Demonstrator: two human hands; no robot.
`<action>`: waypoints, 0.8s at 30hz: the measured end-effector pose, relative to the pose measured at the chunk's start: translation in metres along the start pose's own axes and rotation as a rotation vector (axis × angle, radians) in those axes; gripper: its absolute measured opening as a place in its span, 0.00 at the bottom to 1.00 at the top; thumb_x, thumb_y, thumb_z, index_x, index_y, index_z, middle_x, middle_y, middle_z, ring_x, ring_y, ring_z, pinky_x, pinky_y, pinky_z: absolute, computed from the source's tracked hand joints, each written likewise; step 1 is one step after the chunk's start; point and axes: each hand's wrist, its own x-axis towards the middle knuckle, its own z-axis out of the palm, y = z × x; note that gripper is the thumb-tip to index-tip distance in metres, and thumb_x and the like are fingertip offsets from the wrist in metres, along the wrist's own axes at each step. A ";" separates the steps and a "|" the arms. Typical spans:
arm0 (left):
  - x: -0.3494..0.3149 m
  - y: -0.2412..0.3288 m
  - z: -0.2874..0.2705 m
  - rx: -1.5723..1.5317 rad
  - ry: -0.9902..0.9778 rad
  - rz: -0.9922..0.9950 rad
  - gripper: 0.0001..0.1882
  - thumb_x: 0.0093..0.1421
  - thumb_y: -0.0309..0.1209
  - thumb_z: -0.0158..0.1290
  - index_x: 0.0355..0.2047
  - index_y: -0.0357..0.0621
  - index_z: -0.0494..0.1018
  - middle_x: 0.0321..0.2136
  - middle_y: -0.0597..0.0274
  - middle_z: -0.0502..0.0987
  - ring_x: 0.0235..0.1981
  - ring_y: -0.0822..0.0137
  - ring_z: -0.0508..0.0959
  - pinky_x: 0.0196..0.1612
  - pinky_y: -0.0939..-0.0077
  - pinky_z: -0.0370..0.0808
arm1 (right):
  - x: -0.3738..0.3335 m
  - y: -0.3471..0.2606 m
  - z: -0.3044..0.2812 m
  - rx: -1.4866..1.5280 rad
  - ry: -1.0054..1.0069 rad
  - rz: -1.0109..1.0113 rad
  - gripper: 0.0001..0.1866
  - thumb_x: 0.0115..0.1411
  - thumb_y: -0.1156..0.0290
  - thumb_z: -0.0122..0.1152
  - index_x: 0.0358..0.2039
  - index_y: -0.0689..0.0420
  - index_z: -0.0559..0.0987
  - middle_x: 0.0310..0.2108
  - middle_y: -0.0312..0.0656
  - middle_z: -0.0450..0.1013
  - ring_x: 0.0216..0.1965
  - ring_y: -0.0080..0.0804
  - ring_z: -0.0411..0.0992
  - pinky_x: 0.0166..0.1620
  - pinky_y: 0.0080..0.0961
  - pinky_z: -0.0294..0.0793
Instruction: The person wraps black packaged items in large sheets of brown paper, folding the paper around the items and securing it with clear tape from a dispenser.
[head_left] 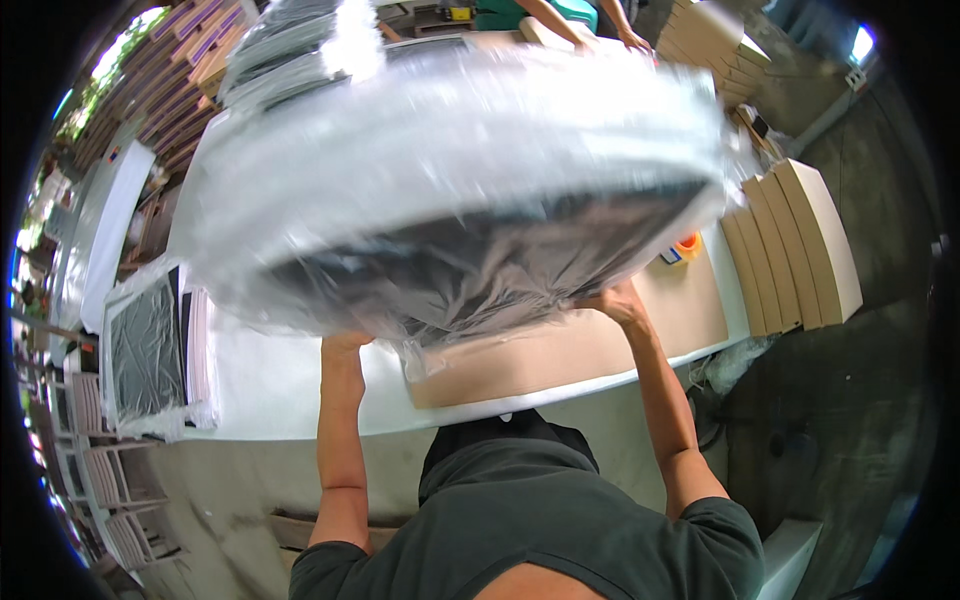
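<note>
A large flat panel wrapped in clear plastic [480, 270] is lifted and tilted over the table, smeared by motion. Its dark face shows through the film along the near side; pale padding or bunched film covers the rest. My left hand [348, 340] grips the panel's near edge on the left, its fingers mostly hidden beneath. Farther right, my right hand [620, 303] is closed on the same edge. Below the panel lies a brown cardboard sheet [520, 367] on the white tabletop [270, 385]. An orange and white tape roll [684, 248] sits near my right hand.
Folded cardboard boxes [790, 250] stand at the table's right end. Another film-wrapped dark panel [147, 350] leans at the left, and a wrapped stack [295, 55] rises at far left. Across the table, a co-worker's hands [632, 40] are near cardboard. Pale stools [125, 480] stand lower left.
</note>
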 end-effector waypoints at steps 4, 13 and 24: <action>-0.012 -0.009 -0.002 0.053 -0.019 -0.047 0.30 0.51 0.26 0.59 0.56 0.39 0.65 0.50 0.58 0.71 0.52 0.61 0.72 0.57 0.66 0.68 | -0.004 0.038 -0.005 0.306 0.038 0.118 0.40 0.31 0.75 0.75 0.51 0.62 0.72 0.40 0.43 0.74 0.44 0.34 0.71 0.47 0.34 0.72; -0.017 -0.006 -0.031 0.122 -0.074 -0.109 0.31 0.50 0.24 0.59 0.55 0.38 0.65 0.50 0.56 0.71 0.52 0.61 0.72 0.57 0.66 0.68 | 0.006 0.051 -0.003 0.679 0.297 -0.209 0.49 0.40 0.52 0.67 0.60 0.62 0.61 0.54 0.46 0.65 0.54 0.38 0.66 0.57 0.35 0.67; 0.066 -0.014 0.014 0.077 -0.185 0.054 0.32 0.48 0.22 0.59 0.55 0.37 0.66 0.50 0.55 0.71 0.53 0.61 0.72 0.57 0.66 0.68 | 0.043 0.023 0.025 0.185 0.419 -0.072 0.34 0.51 0.59 0.68 0.54 0.62 0.69 0.52 0.45 0.68 0.53 0.36 0.66 0.55 0.30 0.67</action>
